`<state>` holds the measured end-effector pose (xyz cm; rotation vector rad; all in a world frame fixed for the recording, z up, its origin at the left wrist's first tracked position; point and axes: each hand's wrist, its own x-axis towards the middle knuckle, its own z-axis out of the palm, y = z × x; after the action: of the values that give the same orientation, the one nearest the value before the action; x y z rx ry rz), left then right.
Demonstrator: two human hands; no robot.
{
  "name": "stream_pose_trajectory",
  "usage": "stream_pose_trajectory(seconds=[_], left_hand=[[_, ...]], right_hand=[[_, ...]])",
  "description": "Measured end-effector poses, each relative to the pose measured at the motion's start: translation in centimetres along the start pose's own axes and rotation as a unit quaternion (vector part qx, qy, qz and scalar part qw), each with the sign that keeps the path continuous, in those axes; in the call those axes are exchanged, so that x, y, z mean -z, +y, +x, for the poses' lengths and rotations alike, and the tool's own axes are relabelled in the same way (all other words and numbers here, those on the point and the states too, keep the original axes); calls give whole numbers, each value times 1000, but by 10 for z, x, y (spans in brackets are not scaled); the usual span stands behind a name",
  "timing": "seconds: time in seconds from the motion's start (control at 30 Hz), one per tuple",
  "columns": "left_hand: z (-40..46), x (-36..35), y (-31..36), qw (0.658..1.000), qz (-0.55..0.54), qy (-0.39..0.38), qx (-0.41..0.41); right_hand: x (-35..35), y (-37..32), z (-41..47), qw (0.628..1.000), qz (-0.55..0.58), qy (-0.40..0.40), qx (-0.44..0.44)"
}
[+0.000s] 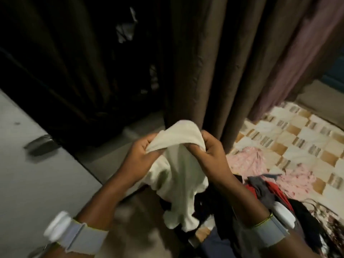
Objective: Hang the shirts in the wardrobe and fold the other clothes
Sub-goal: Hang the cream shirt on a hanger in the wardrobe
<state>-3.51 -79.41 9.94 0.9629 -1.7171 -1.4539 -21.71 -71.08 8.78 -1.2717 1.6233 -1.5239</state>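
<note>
Two bare hands meet in the middle of the view and hold up a small cream-white cloth garment (175, 174) in front of the person. The left hand (141, 155) has its fingers and thumb curled round the garment's upper edge on one side, and the right hand (208, 151) pinches the same edge on the other side, so the top of the fabric bunches into a soft hump between them while the rest hangs down loose, ending in a wavy hem. Each wrist carries a pale grey strap with a white block on it, the left wristband (74, 233) and the right wristband (273, 228). Behind the hands hang long brown pleated curtains (214, 62), with a very dark opening to their left whose contents cannot be made out. To the right, a bed cover with a cream and tan checked pattern (290, 138) bears a pink patterned garment (243, 161) and, nearer the person, a heap of dark, red and grey clothes (264, 190). On the left lies a pale grey floor (37, 174).
</note>
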Motion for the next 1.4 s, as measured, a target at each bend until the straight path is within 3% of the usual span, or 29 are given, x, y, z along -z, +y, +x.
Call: stream_pose_trajectory(seconds=[0.13,0.23,0.27,0.37,0.53,0.73,0.8,0.83,0.93,1.03,1.17,1.33,1.4], left_hand=[[-23,100,64,995,41,55,-76],[-53,150,117,986,116,45,-115],[-62,166,133,981,139,44,-126],[-97,208,178,968,180,93,-152],[-149,271,229,941,190,230,-157],[-228,338,273,891,194,379,-156],[-255,354,278,875,180,424,-148],[-274,362,278,866,177,447,-137],[-322,373,266,849,162,497,-76],[-364,373,251,827,143,543,-27],[-398,376,241,802,131,582,-6],[-396,370,232,737,211,641,29],[-387,367,225,729,283,621,55]], right_hand=[[-39,-31,11,976,-24,-210,-54],[-68,-59,21,901,-143,-403,-68],[-82,-69,25,877,-194,-436,-49],[-127,-96,39,863,-214,-458,-4],[-180,-117,59,854,-60,-516,24],[-230,-120,62,746,-146,-645,74],[-236,-127,64,724,-116,-676,70],[-240,-133,65,726,-76,-680,69],[-251,-158,73,781,102,-612,62],[-261,-198,79,788,246,-561,65],[-271,-243,72,810,239,-517,143],[-285,-280,36,775,298,-546,113],[-293,-293,20,765,312,-557,91]])
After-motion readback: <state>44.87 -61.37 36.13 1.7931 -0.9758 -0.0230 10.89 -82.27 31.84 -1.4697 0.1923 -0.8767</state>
